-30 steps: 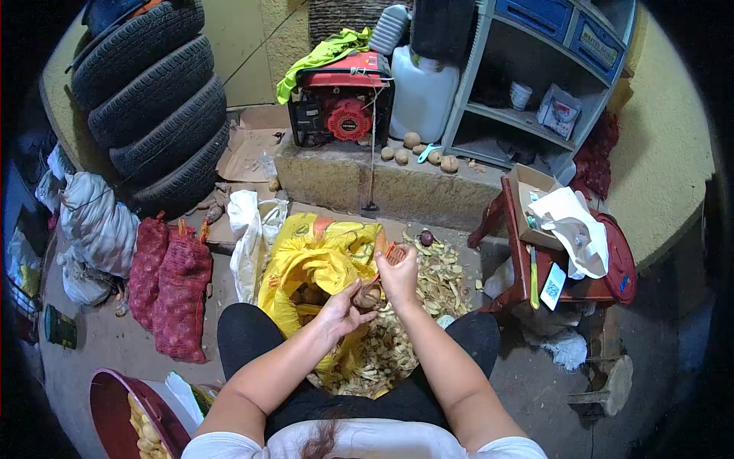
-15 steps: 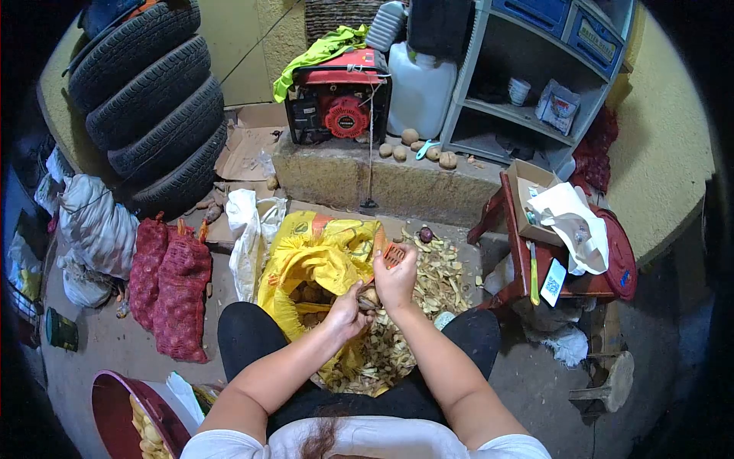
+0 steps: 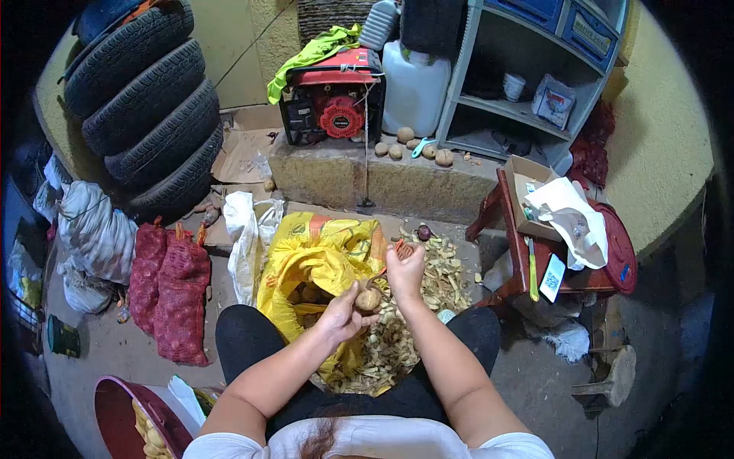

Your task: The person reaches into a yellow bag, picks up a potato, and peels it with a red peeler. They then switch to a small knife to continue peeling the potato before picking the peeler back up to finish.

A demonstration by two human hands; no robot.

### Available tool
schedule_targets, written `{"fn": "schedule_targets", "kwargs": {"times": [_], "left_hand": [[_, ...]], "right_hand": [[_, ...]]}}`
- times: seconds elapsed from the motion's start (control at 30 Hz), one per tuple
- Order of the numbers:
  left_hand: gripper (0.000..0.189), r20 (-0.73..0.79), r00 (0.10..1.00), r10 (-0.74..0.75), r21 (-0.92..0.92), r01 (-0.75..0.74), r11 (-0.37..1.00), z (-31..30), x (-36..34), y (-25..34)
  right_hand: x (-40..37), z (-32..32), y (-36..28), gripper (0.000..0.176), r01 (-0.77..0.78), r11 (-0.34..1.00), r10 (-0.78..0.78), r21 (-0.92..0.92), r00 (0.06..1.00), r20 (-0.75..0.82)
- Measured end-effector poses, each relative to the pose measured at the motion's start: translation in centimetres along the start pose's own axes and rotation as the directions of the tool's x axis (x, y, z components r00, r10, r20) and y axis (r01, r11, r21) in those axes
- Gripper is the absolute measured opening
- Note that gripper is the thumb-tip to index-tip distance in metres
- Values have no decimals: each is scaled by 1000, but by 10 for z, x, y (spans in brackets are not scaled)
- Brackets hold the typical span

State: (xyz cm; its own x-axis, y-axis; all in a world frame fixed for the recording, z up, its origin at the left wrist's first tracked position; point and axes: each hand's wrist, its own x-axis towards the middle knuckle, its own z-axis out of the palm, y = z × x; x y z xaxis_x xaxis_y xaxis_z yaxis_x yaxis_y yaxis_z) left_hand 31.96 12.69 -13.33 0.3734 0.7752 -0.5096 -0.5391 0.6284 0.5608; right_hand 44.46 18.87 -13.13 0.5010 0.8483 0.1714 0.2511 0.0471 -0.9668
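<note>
In my left hand (image 3: pixel 344 315) is a brownish potato (image 3: pixel 368 299), gripped between thumb and fingers over the heap of peelings. My right hand (image 3: pixel 405 271), just beyond it and to the right, is closed around an orange slotted peeler (image 3: pixel 403 249). A small gap separates the peeler from the potato. The yellow sack (image 3: pixel 306 264) stands open left of my hands, with more potatoes (image 3: pixel 312 294) inside. Pale peelings (image 3: pixel 390 348) lie between my legs and spread away to the right.
A maroon tub (image 3: pixel 115 417) at lower left holds peeled potatoes (image 3: pixel 151 436). Red mesh sacks of onions (image 3: pixel 182 294) stand to the left. A red stool (image 3: pixel 508 206) on the right carries a box, a yellow knife (image 3: pixel 533 269) and a card. Ahead, a generator (image 3: pixel 332 103) sits on a ledge.
My right hand has drawn a little away from the potato, to the right. The potato now shows more fully in my left hand. The view has shifted slightly.
</note>
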Motion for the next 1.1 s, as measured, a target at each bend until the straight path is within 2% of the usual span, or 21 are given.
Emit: {"fn": "schedule_targets", "kwargs": {"times": [0.07,0.17,0.27,0.3,0.43,0.5,0.53,0.57,0.6,0.63,0.7,0.73,0.77,0.83,0.87,0.9,0.93,0.97,1.0,1.03,1.1], "left_hand": [[40,-45,999,-30,-139,24,990,1,0,-1],[40,-27,999,-20,-132,16,991,-12,7,-9],[38,-86,995,41,3,-40,999,-7,5,-6],[36,-133,990,54,75,-44,996,-2,2,-3],[33,-169,984,52,154,-26,988,9,-11,3],[30,-25,998,-49,187,53,981,5,-18,1],[30,61,996,-59,190,46,981,1,-19,0],[30,60,996,-61,194,49,980,2,-20,1],[30,29,1000,-11,238,4,971,5,-22,3],[30,0,999,43,281,-41,959,7,-23,5],[30,46,998,35,227,-44,973,-9,-11,7],[30,40,999,2,155,-8,988,-13,-7,8],[30,36,999,-32,84,29,996,-17,-4,9],[30,58,997,-60,45,58,997,-22,-1,9],[30,60,996,-73,19,72,997,-22,0,9],[30,62,994,-86,-8,86,996,-21,0,9],[30,63,995,-83,-8,84,996,-19,-1,8],[32,34,998,-57,33,56,998,-15,-3,7],[34,5,1000,-31,77,30,997,-11,-3,5],[34,5,999,-32,78,31,996,-8,-3,2],[33,-133,986,101,261,-64,963,-4,-2,-6]], "right_hand": [[-8,1,-5,36,27,999,-27,43,1000,-17],[-21,4,-18,35,98,994,-99,44,995,20],[-23,5,-18,36,42,999,-46,30,992,120],[-22,4,-19,36,43,999,-46,30,992,120],[-9,-1,-17,33,-56,996,64,-65,991,116],[5,-3,2,33,-101,991,109,-85,989,100],[15,-1,20,33,-136,991,137,-20,987,78],[23,0,34,33,-168,985,165,48,984,59],[29,-3,38,35,-152,987,156,-60,986,62],[33,-5,43,35,-150,987,153,-59,986,64],[37,-8,40,35,-163,986,164,-36,986,42],[35,-11,34,36,-47,996,46,-71,999,-17],[35,-17,28,36,-47,996,46,-72,999,-16],[29,-33,-14,36,23,917,-55,-399,996,-68],[34,-34,-8,37,35,961,-44,-275,999,-26],[34,-31,-5,37,38,961,-46,-274,999,-24],[33,-28,-3,36,16,985,-16,-173,1000,-1],[31,-26,0,35,-10,997,12,-71,1000,23],[25,-24,-3,35,-11,996,16,-89,999,52],[23,-15,7,35,41,999,-42,29,997,66],[7,-12,-1,36,2,1000,-3,13,995,100]]}}
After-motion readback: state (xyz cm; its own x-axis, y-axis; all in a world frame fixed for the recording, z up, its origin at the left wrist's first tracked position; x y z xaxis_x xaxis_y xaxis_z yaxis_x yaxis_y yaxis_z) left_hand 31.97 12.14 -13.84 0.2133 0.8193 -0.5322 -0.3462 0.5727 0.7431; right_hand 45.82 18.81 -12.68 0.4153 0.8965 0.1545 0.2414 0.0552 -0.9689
